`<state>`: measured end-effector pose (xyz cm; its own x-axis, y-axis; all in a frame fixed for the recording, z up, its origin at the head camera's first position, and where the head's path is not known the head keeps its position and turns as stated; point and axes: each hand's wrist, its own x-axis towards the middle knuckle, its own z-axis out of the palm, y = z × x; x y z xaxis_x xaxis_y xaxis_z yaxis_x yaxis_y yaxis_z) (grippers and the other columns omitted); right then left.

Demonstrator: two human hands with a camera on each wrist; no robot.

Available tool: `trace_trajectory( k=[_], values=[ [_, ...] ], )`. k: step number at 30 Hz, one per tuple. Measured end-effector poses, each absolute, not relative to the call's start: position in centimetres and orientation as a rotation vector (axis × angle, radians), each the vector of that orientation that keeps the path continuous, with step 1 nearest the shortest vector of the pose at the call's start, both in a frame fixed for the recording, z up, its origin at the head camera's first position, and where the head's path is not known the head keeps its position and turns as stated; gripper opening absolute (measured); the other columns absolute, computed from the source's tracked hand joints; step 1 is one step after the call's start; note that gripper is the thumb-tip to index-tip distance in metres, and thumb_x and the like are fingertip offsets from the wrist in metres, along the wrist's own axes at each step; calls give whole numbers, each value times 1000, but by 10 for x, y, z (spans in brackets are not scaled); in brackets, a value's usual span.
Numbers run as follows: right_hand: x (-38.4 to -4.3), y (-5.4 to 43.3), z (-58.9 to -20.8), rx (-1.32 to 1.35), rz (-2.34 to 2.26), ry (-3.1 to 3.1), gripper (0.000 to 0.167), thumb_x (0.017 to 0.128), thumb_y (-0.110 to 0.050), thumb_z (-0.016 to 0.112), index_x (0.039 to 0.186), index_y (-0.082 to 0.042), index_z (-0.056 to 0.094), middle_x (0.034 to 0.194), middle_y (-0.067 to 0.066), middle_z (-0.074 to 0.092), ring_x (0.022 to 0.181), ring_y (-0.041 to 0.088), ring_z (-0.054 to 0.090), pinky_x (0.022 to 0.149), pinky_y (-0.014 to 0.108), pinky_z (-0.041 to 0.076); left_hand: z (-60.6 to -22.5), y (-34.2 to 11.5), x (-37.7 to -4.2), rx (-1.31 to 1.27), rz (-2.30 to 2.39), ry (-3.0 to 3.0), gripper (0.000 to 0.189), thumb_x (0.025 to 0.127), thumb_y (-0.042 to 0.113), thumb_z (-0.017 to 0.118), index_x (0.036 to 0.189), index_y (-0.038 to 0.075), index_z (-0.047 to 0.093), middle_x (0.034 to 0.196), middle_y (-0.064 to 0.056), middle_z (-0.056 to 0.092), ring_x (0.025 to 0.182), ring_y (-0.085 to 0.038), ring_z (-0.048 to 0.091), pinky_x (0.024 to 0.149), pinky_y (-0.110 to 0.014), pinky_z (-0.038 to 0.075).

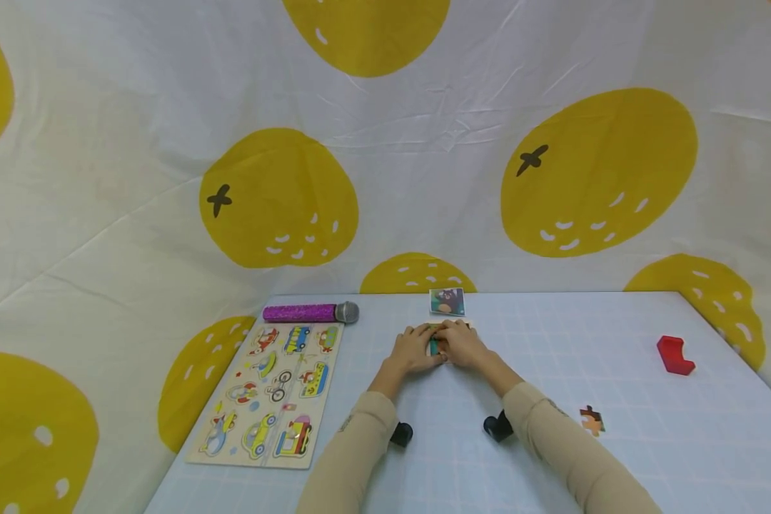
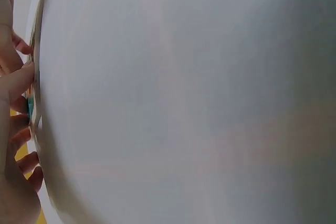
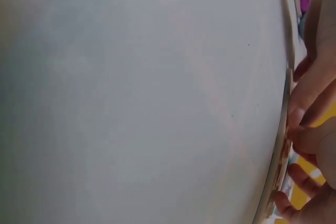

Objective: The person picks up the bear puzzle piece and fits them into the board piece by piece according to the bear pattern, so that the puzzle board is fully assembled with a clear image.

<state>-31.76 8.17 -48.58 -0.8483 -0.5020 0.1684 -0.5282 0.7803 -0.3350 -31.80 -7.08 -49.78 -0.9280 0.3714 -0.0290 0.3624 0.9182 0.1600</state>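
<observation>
A small wooden-edged jigsaw puzzle (image 1: 433,346) with teal colouring lies flat near the back of the table, mostly covered by both hands. From the left, my left hand (image 1: 414,350) rests on it, fingers towards the far side and thumb at the near part. My right hand (image 1: 461,345) lies over its right half, thumb close to the left one. In the left wrist view the puzzle's thin edge (image 2: 37,72) shows beneath the fingertips. The right wrist view shows fingers (image 3: 302,178) touching its top. A loose jigsaw piece (image 1: 592,420), brown and orange, lies to the right.
Just behind the hands is a picture card (image 1: 447,301) with a bear-like animal. A purple glittery microphone (image 1: 302,313) and a wooden vehicle puzzle board (image 1: 266,396) lie on the left. A red notched block (image 1: 675,355) sits at the right. Patterned cloth hangs behind the table.
</observation>
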Motion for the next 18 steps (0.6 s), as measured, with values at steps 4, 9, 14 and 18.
trace_trajectory(
  k=[4,9,14,18],
  values=[
    [-321,80,-482,815,606,-2913,18,89,-7,63,105,-4,71,114,11,55,107,36,46,80,55,45,-497,-71,-319,581,218,3018,74,87,61,49,146,18,36,149,-1,36,128,-27,40,101,-47,38],
    [-326,76,-478,879,573,-2933,18,86,-6,65,102,-1,72,106,12,64,105,33,51,82,51,48,-495,-71,-318,581,213,3024,75,86,61,51,146,18,36,149,-1,36,127,-27,41,100,-47,39],
    [-327,77,-478,881,651,-2945,20,83,-2,66,102,2,72,105,14,65,106,33,52,88,51,45,-497,-72,-317,581,214,3029,75,86,62,51,146,18,36,149,-2,36,127,-26,40,99,-47,39],
    [-327,78,-479,893,724,-2930,20,76,4,68,96,3,73,104,15,64,102,36,53,86,50,47,-497,-73,-315,585,246,3021,75,86,61,51,146,19,36,149,-2,36,128,-27,39,99,-47,38]
  ],
)
